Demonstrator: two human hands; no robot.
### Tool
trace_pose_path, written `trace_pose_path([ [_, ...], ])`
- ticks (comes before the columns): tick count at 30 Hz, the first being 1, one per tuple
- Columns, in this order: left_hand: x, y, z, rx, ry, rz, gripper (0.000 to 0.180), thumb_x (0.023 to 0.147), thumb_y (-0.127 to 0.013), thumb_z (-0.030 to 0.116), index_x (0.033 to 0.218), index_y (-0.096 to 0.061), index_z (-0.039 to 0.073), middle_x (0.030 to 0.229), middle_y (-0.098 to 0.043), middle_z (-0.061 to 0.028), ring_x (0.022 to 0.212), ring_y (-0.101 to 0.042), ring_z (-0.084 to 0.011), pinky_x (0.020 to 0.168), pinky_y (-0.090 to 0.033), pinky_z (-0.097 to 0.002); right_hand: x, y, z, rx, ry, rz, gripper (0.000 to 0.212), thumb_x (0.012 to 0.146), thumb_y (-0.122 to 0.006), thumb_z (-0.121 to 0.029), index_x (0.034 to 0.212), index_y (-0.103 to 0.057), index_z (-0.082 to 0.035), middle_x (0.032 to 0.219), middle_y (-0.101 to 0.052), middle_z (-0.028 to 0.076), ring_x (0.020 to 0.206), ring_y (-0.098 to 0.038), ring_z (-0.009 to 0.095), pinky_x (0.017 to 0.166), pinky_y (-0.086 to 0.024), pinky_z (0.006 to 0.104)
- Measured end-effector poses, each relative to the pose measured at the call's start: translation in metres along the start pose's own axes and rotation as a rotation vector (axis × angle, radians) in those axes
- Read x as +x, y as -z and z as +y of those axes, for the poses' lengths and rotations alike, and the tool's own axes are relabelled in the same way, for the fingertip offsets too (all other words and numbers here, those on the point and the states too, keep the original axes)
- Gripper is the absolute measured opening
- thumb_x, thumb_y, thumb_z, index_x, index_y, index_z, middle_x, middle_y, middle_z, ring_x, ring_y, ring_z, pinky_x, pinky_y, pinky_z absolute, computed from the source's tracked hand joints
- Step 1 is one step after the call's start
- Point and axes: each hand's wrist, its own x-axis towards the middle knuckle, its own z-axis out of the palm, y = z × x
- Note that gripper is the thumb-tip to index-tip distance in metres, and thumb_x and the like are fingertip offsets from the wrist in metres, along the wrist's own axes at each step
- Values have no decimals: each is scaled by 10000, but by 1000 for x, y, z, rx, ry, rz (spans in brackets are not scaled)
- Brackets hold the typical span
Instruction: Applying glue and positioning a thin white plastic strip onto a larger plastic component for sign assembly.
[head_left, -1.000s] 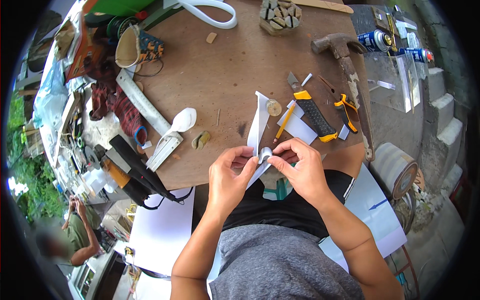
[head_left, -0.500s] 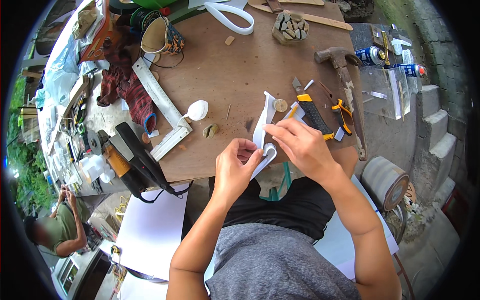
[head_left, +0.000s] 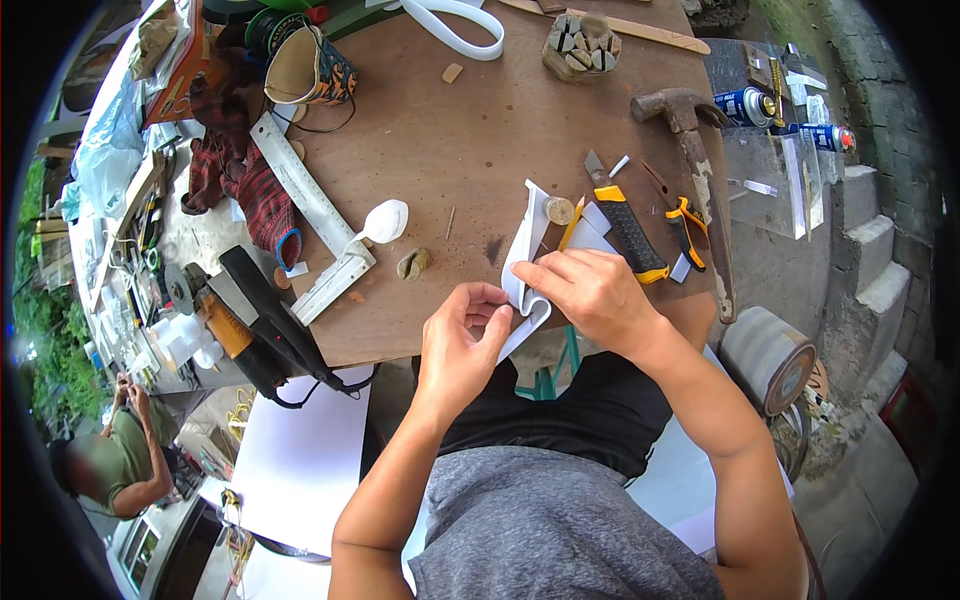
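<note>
Right grip (head_left: 595, 297) on strip (head_left: 523, 245), pencil (head_left: 573, 224) beyond

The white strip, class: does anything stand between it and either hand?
Nothing visible does. The right hand touches the white strip, and the left hand is right beside it. The pencil lies beyond the right hand.

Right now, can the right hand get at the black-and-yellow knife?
Likely yes: the knife lies just beyond the right hand, handle end nearest, nothing covering it. That hand is at the white strip, though.
</note>
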Motion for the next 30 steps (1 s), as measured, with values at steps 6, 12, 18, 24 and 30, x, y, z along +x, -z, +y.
trace_pose_path([
  [6,-6,-9,2,247,-136,45,250,920,-771,94,1106,-688,-49,1015,-744,-126,936,-705,-185,891,-566,-331,-2,-1,3,-38,5,17,351,806,-712,-123,1155,-716,-90,847,-646,37,762,-689,212,688,-567,353],
  [12,-7,-7,-4,225,-142,34,263,902,-783,63,1118,-691,-56,1020,-742,-123,946,-697,-183,904,-562,-333,0,-2,3,-15,23,40,290,825,-712,-171,1108,-718,-107,803,-617,25,746,-679,202,671,-552,352],
  [18,-8,-7,-1,173,-71,37,229,923,-754,18,1118,-674,-72,1030,-723,-100,971,-666,-155,919,-542,-314,0,-4,5,-21,27,69,279,824,-700,-164,1096,-714,-104,791,-604,14,746,-675,194,672,-542,343],
  [24,-6,-5,6,101,15,6,264,926,-745,15,1148,-639,-81,1050,-697,-95,981,-649,-141,922,-535,-300,0,-2,3,-28,28,38,292,818,-702,-171,1099,-717,-94,807,-614,21,761,-672,195,695,-550,337],
  [30,-4,-3,9,108,9,-12,260,939,-739,45,1144,-636,-77,1069,-688,-101,991,-647,-142,923,-532,-300,-2,-4,6,-4,21,63,318,823,-705,-171,1130,-725,-93,808,-620,21,770,-677,194,701,-549,340],
])
